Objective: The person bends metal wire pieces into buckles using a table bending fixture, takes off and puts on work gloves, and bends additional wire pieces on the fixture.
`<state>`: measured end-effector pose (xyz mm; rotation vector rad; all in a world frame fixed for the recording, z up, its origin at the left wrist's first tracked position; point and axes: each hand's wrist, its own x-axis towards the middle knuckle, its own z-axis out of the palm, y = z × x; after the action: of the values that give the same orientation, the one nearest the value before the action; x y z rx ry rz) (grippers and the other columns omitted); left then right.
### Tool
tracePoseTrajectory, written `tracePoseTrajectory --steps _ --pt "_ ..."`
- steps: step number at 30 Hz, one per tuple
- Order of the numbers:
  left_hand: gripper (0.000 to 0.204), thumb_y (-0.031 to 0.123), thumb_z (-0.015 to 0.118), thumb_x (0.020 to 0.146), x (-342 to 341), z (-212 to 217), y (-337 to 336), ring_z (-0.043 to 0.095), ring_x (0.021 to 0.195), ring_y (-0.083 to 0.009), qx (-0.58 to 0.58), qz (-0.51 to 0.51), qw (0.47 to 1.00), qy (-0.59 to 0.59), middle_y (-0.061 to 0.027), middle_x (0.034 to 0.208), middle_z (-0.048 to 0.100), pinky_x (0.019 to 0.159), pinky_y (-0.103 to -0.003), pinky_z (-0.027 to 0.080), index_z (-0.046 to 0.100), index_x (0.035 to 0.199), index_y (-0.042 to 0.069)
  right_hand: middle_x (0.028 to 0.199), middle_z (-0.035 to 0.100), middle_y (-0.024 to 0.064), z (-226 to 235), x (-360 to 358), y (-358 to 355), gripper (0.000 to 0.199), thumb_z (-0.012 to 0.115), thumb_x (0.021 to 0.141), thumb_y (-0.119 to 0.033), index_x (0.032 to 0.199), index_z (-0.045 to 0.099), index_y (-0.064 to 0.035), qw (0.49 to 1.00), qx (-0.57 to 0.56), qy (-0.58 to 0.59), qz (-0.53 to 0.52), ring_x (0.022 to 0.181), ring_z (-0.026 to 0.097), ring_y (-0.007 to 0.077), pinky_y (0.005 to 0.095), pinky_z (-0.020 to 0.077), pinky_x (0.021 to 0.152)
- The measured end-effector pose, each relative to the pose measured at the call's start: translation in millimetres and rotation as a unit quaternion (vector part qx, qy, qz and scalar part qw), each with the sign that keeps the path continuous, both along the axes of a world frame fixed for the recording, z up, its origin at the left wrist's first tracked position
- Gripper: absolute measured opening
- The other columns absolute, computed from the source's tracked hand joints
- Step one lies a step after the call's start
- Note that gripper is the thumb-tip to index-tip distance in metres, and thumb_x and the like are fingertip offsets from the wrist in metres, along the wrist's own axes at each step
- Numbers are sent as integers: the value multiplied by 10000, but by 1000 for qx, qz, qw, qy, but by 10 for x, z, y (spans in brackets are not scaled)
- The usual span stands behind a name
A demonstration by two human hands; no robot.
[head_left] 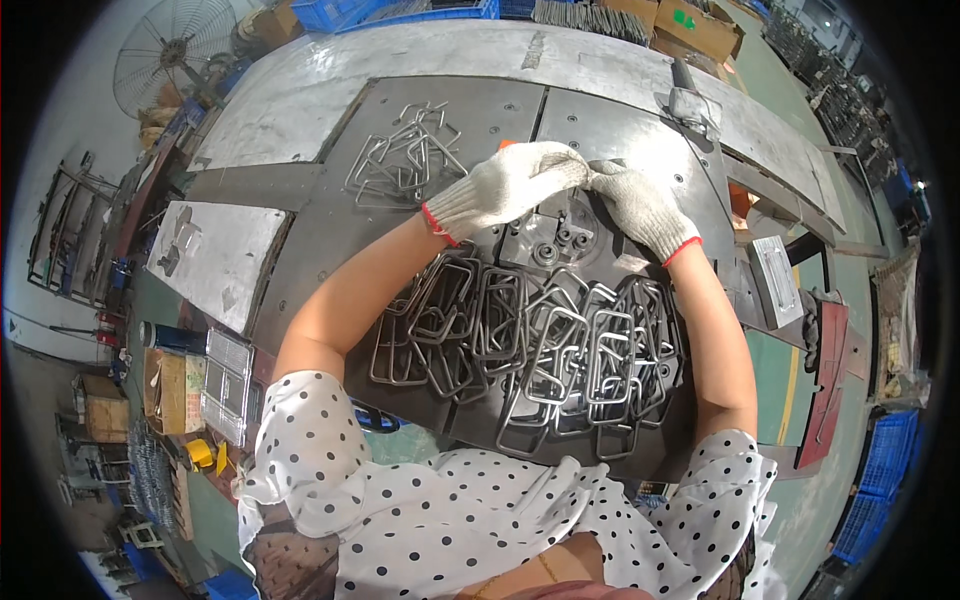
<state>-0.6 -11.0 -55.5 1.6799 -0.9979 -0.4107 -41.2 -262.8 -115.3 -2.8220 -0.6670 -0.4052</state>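
My left hand (515,185) and my right hand (642,207), both in white knitted gloves with red cuffs, meet fingertip to fingertip above the steel table (490,110). The fingers of both look pinched together; whatever is between them is hidden by the gloves. Just below them on the table sits a metal fixture (548,252) with round posts and blocks. Between my forearms lies a heap of bent metal rod frames (593,362), roughly rectangular loops, overlapping one another. A smaller group of similar bent rods (420,150) lies beyond my left wrist.
A clear plastic-wrapped object (695,112) sits at the table's far right. Pale metal sheets (215,260) lie at the left. Blue crates (345,12) and a cardboard box (697,33) stand along the far edge. A large fan (172,52) is at the far left.
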Motion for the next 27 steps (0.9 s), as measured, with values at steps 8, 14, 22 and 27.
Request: tracePoseTrajectory --steps 8,14,22,27 --pt "321 299 581 1106 -98 41 11 505 723 -25 51 47 998 -6 36 870 657 609 -225 443 702 1236 32 1303 700 95 101 122 23 385 504 997 -159 1316 721 -149 994 -89 56 2 1161 677 338 466 557 978" --pt "312 265 584 1104 55 -97 9 564 850 -62 39 48 998 -30 -2 994 699 766 -255 508 681 1259 12 1304 702 89 -15 118 21 387 509 994 -170 1313 727 -159 996 -85 12 4 1139 690 330 471 570 952" --pt "308 255 590 1103 48 -57 -6 607 969 -77 103 56 993 14 -19 1108 725 882 -268 514 681 1262 6 1301 704 84 -83 136 -29 390 512 992 -173 1316 728 -156 997 -83 -1 4 1119 693 324 462 573 949" --pt "302 253 592 1103 33 -84 11 587 930 -71 72 49 996 17 -7 1075 716 850 -262 509 682 1257 9 1292 707 83 -84 150 -14 382 515 988 -169 1301 735 -152 997 -77 -4 9 1120 690 328 463 574 945"
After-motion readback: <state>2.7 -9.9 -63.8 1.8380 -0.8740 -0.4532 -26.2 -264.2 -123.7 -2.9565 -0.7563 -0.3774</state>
